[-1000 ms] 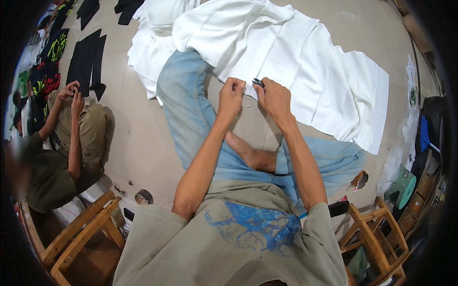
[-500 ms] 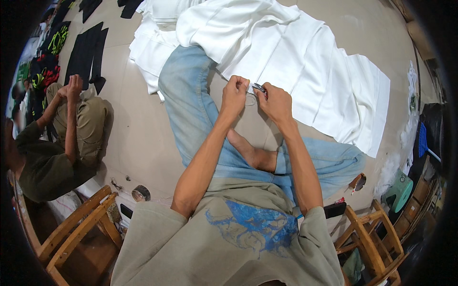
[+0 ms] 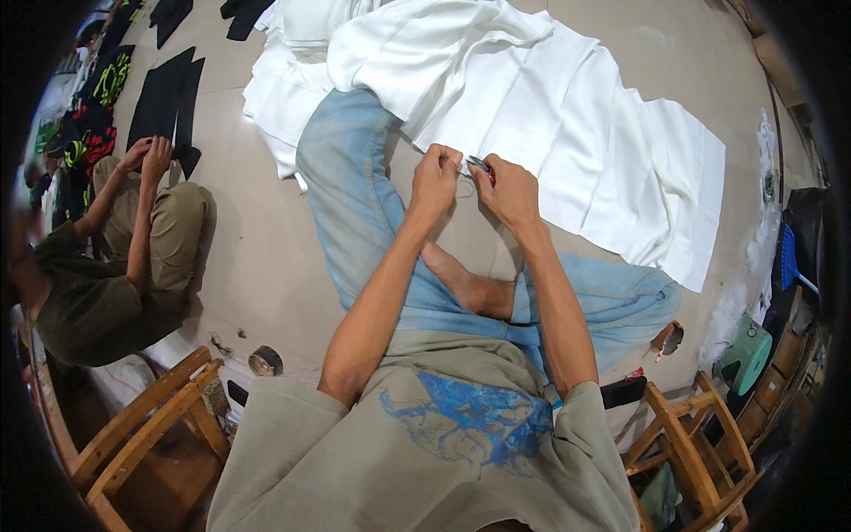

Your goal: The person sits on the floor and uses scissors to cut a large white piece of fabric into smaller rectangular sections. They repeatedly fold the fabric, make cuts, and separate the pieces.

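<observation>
White cloth panels point(image 3: 554, 115) lie spread in folds in front of me and across to the right. My left hand point(image 3: 433, 184) is closed in a pinch at the near edge of the cloth, on a small bit of it. Close beside it, my right hand point(image 3: 511, 193) grips a small pair of thread snips point(image 3: 480, 165), whose dark blades point toward the left fingertips. Whether the blades touch the cloth cannot be made out. A thin loop of thread point(image 3: 465, 188) hangs between the two hands.
A co-worker point(image 3: 89, 293) sits at the left, hands together near black cloth pieces point(image 3: 162, 97). Wooden frames point(image 3: 146, 417) stand at both lower corners. A tape roll point(image 3: 265, 361) lies by my left elbow; a green plastic item point(image 3: 745, 356) is at the right.
My right hand and the snips have shifted very slightly left, toward the left fingers. The co-worker's hands have moved a little to the right. The white cloth lies as before.
</observation>
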The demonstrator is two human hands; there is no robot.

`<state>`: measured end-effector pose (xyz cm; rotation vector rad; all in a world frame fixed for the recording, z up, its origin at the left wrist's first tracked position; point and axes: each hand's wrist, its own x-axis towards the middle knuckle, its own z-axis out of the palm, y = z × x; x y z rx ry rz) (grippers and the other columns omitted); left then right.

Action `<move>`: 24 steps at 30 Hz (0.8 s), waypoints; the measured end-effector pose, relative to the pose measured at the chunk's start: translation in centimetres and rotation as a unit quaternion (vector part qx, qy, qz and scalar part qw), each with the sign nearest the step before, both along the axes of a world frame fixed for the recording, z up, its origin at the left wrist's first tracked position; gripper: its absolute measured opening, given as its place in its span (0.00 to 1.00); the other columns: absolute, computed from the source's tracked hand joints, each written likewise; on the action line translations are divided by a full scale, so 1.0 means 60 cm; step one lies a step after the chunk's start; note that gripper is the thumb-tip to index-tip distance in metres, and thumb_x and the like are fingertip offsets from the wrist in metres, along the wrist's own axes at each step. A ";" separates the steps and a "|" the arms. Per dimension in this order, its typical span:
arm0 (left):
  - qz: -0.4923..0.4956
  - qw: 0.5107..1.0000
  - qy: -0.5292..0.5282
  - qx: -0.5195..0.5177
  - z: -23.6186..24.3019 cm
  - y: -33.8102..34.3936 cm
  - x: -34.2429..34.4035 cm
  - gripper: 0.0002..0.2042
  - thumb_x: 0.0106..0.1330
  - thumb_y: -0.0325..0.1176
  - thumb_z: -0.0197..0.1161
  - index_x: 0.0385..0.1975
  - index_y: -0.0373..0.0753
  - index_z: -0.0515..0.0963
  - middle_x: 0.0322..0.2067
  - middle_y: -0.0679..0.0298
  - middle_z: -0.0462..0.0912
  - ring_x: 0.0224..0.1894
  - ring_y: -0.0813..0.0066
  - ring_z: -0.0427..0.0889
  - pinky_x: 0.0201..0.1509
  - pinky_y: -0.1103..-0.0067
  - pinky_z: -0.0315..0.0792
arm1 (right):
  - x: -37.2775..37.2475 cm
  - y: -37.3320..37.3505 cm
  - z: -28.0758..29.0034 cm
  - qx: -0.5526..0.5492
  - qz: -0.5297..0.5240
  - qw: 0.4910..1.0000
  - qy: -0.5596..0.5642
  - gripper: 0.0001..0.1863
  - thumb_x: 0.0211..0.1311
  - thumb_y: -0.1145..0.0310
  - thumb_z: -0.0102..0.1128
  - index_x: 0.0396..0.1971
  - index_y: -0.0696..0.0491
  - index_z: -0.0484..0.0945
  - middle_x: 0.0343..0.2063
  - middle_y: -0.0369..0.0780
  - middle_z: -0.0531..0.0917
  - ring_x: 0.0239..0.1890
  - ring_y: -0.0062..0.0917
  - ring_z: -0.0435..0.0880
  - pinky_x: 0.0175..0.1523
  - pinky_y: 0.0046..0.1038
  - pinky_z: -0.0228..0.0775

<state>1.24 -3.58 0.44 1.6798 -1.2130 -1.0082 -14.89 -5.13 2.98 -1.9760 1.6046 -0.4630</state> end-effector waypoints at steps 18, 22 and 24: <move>-0.128 0.967 -0.221 -0.017 0.050 0.072 -0.024 0.08 0.66 0.29 0.67 0.37 0.34 0.77 0.42 0.51 0.82 0.47 0.48 0.79 0.51 0.60 0.71 | -0.114 0.126 0.002 0.129 -0.211 0.960 -0.130 0.23 0.69 0.51 0.66 0.33 0.60 0.83 0.16 0.43 0.76 0.20 0.27 0.71 0.29 0.34 0.65; -0.169 0.952 -0.254 -0.010 0.036 0.065 -0.022 0.07 0.65 0.29 0.68 0.33 0.33 0.78 0.39 0.52 0.82 0.46 0.46 0.80 0.50 0.59 0.72 | -0.111 0.117 0.012 0.130 -0.223 0.951 -0.170 0.23 0.70 0.51 0.66 0.34 0.60 0.83 0.16 0.41 0.77 0.21 0.23 0.72 0.29 0.32 0.65; -0.166 0.958 -0.232 0.024 0.032 0.060 -0.022 0.08 0.65 0.31 0.70 0.32 0.32 0.79 0.35 0.54 0.83 0.42 0.53 0.81 0.46 0.63 0.73 | -0.107 0.111 0.016 0.132 -0.219 0.945 -0.201 0.20 0.69 0.54 0.67 0.37 0.60 0.84 0.18 0.39 0.79 0.22 0.21 0.72 0.30 0.30 0.66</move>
